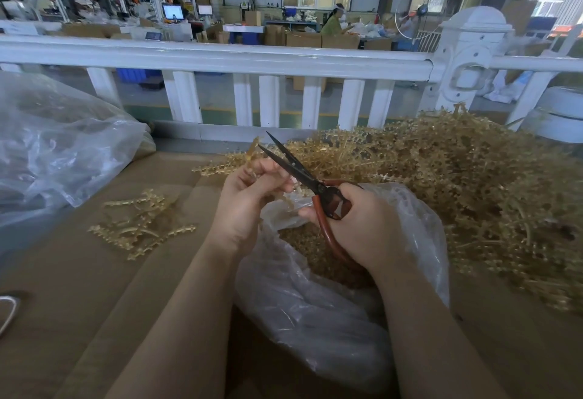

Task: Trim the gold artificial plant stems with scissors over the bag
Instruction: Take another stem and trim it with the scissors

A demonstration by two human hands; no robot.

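My left hand pinches a gold plastic stem whose tip sticks up past my fingers. My right hand grips the red handles of the scissors; their dark blades are parted and point up-left beside the stem. Both hands hover over a clear plastic bag whose mouth holds gold trimmings. A big heap of gold stems lies to the right. A small pile of gold stems lies on the cardboard to the left.
Brown cardboard covers the work surface. A large clear plastic bag bulges at the left. A white railing runs across behind the table. A person sits at a table far back in the workshop.
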